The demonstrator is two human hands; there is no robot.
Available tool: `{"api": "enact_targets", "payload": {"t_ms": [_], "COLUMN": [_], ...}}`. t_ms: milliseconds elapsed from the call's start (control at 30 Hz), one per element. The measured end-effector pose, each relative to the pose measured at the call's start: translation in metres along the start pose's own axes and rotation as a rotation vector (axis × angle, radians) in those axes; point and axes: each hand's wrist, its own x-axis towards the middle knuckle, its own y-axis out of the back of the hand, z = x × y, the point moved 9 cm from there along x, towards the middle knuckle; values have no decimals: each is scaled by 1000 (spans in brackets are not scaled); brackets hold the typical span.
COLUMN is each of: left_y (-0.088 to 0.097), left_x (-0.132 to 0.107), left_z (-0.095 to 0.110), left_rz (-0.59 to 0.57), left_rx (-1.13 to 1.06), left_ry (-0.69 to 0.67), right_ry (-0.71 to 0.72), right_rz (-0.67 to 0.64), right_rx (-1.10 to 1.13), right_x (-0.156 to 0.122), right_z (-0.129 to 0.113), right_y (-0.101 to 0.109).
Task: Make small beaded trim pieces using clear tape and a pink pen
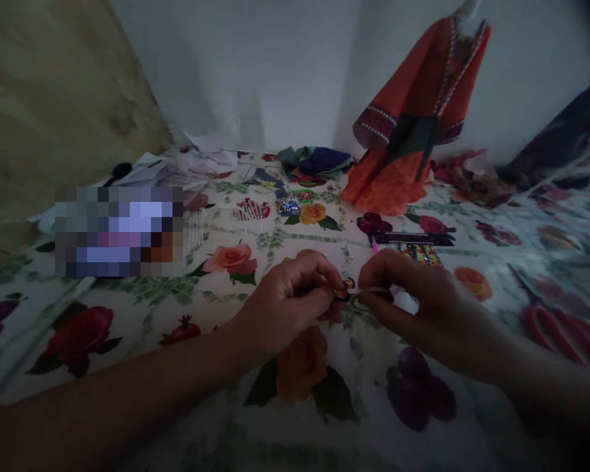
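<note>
Both my hands are close together above a floral oilcloth table cover (pixel 305 367). The fingers of my left hand (pixel 288 303) pinch a small dark-and-orange ornament (pixel 345 290), which is partly hidden by them. My right hand (pixel 413 303) grips a thin pale ribbon (pixel 371 292) between its fingers. The ribbon runs across to the ornament, and the join between them is too small to make out.
Red-handled scissors (pixel 560 334) lie at the right. Beyond my hands are a beaded trim strip (pixel 419 254), a sequinned patch (pixel 288 206) and folded fabric scraps (pixel 314 164). An orange miniature dress (pixel 413 111) stands at the back. A blurred patch (pixel 118 231) hides part of the left.
</note>
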Motion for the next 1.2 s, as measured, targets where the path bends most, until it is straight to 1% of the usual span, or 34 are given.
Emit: {"api": "enact_targets", "payload": {"t_ms": [100,200,433,567,733,900,1000,1100,1200], "left_y": [-2,-4,-6,-2,-4,-7,-8,-8,-9], "left_x": [-1,-2,-3,-2,-3,-5,-5,-5,-5], "left_z": [2,2,5,3,0,1,5,9,9], "left_rz": [-20,-36,-42,-13,-37,-46,-42,-28,-31], "left_rx": [24,29,57,86,80,100,167,233,219], "left_ry": [-2,20,29,55,97,98,85,69,77], "right_ry": [25,16,28,9,50,82,94,106,87], "right_rz": [12,6,10,-7,12,1,-16,-4,-11], "right_rx": [11,10,21,31,5,-13,-33,-37,-52], "right_x": [0,-1,0,-1,-3,-6,-6,-6,-7], "right_z": [-1,0,-1,0,-2,-6,-8,-10,-8], "right_y": [1,0,1,1,0,-5,-8,-8,-10]}}
